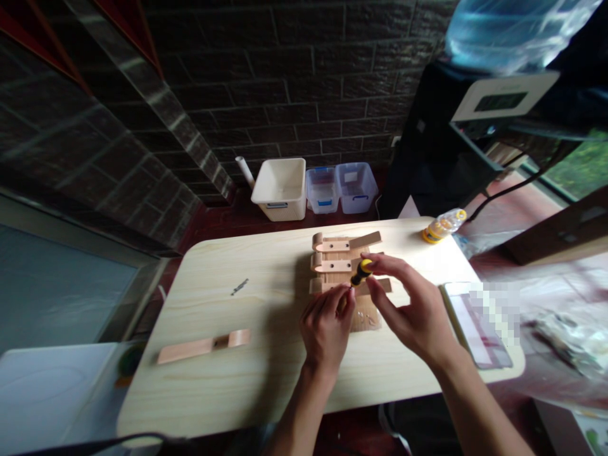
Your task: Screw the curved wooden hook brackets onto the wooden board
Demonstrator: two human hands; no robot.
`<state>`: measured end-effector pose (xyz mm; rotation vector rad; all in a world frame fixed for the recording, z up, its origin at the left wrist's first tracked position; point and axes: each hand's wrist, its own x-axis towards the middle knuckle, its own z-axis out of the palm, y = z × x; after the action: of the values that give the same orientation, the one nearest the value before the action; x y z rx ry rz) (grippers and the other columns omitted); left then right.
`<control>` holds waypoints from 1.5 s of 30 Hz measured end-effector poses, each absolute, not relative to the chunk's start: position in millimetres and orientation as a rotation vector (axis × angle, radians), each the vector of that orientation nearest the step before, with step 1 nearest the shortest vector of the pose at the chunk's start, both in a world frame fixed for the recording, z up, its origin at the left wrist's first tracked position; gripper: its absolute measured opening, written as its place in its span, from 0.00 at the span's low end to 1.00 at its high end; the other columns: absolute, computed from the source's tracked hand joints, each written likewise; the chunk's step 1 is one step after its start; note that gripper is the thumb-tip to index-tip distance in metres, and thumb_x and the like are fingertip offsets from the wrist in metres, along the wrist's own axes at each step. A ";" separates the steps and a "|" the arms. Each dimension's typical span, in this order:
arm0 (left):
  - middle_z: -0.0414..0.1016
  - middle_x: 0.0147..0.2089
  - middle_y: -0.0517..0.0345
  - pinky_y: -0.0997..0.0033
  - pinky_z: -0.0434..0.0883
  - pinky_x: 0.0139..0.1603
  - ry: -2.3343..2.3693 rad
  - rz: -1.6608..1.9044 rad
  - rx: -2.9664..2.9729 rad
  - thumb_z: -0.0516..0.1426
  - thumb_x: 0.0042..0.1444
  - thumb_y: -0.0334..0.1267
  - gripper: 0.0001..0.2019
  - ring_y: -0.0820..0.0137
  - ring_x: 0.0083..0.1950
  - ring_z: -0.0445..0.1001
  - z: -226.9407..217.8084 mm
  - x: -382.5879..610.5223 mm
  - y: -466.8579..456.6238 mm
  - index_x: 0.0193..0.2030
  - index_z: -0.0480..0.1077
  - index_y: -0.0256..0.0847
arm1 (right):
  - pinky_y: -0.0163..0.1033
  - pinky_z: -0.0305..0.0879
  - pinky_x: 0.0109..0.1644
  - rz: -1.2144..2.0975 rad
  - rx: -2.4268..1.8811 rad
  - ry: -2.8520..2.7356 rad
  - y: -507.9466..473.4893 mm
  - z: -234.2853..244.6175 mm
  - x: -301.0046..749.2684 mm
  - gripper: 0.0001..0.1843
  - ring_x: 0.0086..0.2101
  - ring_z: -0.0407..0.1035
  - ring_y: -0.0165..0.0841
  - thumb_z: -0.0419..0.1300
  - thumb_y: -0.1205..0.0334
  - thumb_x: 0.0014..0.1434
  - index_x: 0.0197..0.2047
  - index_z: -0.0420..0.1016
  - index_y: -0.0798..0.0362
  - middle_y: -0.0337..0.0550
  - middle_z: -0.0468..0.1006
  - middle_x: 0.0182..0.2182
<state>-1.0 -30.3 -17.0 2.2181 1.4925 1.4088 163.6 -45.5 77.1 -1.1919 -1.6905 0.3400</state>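
right hand (420, 309) is pinching the screwdriver (361, 272) by its yellow end; left hand (327, 323) is bunching near the tip, cannot tell if gripping. wooden rack (338, 266) is lying beneath the fingers. screwdriver probably handling light, stiff; thick handle suiting fingertips best.

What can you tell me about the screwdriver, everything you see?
The screwdriver is short, its handle black and yellow, apparently plastic. It leans over the wooden assembly, yellow end uppermost, tip down by the left hand. The right hand has its thumb and fingers about the yellow end; how firmly is unclear. What the tip meets is hidden.
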 end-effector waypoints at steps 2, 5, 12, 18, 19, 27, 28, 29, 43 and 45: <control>0.89 0.42 0.56 0.68 0.82 0.46 1.494 1.399 2.217 0.65 0.68 0.34 0.06 0.67 0.39 0.87 -16.7 -1.0 -30.3 0.49 0.82 0.43 | 0.47 0.80 0.62 0.335 -1.190 -1.691 -45.3 77.3 163.4 0.18 0.59 0.80 0.40 0.63 0.70 0.71 0.60 0.75 0.45 0.49 0.85 0.58; 0.89 0.43 0.56 0.69 0.82 0.46 1.491 1.391 2.216 0.65 0.69 0.34 0.06 0.68 0.40 0.87 -16.4 -1.3 -30.3 0.50 0.82 0.43 | 0.45 0.80 0.62 0.309 -1.186 -1.691 -44.9 78.3 163.0 0.16 0.57 0.81 0.39 0.64 0.70 0.71 0.59 0.76 0.46 0.48 0.85 0.54; 0.89 0.42 0.56 0.69 0.81 0.45 1.488 1.401 2.227 0.65 0.68 0.34 0.05 0.67 0.40 0.87 -15.3 -1.2 -29.9 0.49 0.82 0.43 | 0.42 0.79 0.64 0.328 -1.171 -1.704 -45.1 79.6 160.5 0.15 0.59 0.80 0.37 0.63 0.70 0.71 0.59 0.75 0.47 0.49 0.84 0.58; 0.89 0.43 0.57 0.69 0.81 0.45 1.477 1.418 2.234 0.66 0.68 0.34 0.06 0.67 0.40 0.87 -15.1 -1.3 -29.7 0.49 0.82 0.43 | 0.47 0.81 0.62 0.305 -1.185 -1.696 -45.6 77.6 161.5 0.15 0.58 0.80 0.40 0.65 0.69 0.71 0.58 0.75 0.46 0.50 0.85 0.56; 0.89 0.43 0.57 0.69 0.82 0.45 1.476 1.422 2.234 0.66 0.68 0.34 0.06 0.67 0.40 0.87 -15.2 -1.4 -29.7 0.50 0.82 0.43 | 0.48 0.81 0.62 0.309 -1.186 -1.697 -45.7 77.6 161.7 0.15 0.59 0.80 0.41 0.65 0.68 0.71 0.58 0.75 0.46 0.50 0.85 0.57; 0.89 0.42 0.55 0.68 0.83 0.47 1.474 1.413 2.237 0.65 0.69 0.35 0.06 0.67 0.38 0.87 -15.3 -1.8 -29.4 0.50 0.82 0.43 | 0.46 0.81 0.62 0.307 -1.185 -1.690 -46.2 79.1 162.1 0.15 0.58 0.80 0.39 0.64 0.68 0.71 0.58 0.75 0.46 0.49 0.85 0.55; 0.89 0.42 0.55 0.68 0.83 0.47 1.473 1.417 2.235 0.65 0.69 0.35 0.06 0.67 0.38 0.87 -15.2 -1.8 -29.4 0.50 0.82 0.43 | 0.45 0.80 0.63 0.307 -1.185 -1.689 -46.5 79.3 162.1 0.15 0.58 0.80 0.39 0.65 0.68 0.71 0.58 0.75 0.46 0.49 0.85 0.56; 0.89 0.42 0.55 0.67 0.83 0.47 1.473 1.420 2.232 0.65 0.69 0.34 0.06 0.67 0.39 0.87 -15.2 -1.8 -29.5 0.50 0.82 0.43 | 0.44 0.79 0.64 0.309 -1.185 -1.690 -46.7 79.5 162.1 0.16 0.59 0.79 0.39 0.65 0.68 0.71 0.59 0.75 0.46 0.49 0.85 0.57; 0.89 0.44 0.55 0.67 0.83 0.47 1.486 1.399 2.222 0.65 0.70 0.37 0.07 0.66 0.40 0.88 -19.0 -1.5 -29.8 0.51 0.82 0.43 | 0.44 0.79 0.64 0.319 -1.194 -1.690 -47.7 78.9 163.9 0.17 0.60 0.79 0.39 0.63 0.70 0.71 0.60 0.75 0.47 0.49 0.84 0.57; 0.89 0.43 0.55 0.67 0.83 0.47 1.486 1.397 2.228 0.65 0.69 0.37 0.06 0.66 0.40 0.88 -18.7 -1.5 -30.0 0.51 0.82 0.43 | 0.43 0.79 0.64 0.323 -1.194 -1.693 -47.7 78.8 164.1 0.17 0.59 0.79 0.38 0.63 0.70 0.71 0.60 0.75 0.47 0.49 0.84 0.57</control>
<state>-1.5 -30.0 -18.7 2.2284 1.4858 1.3967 164.1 -47.7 78.8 -1.1938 -1.6935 0.3227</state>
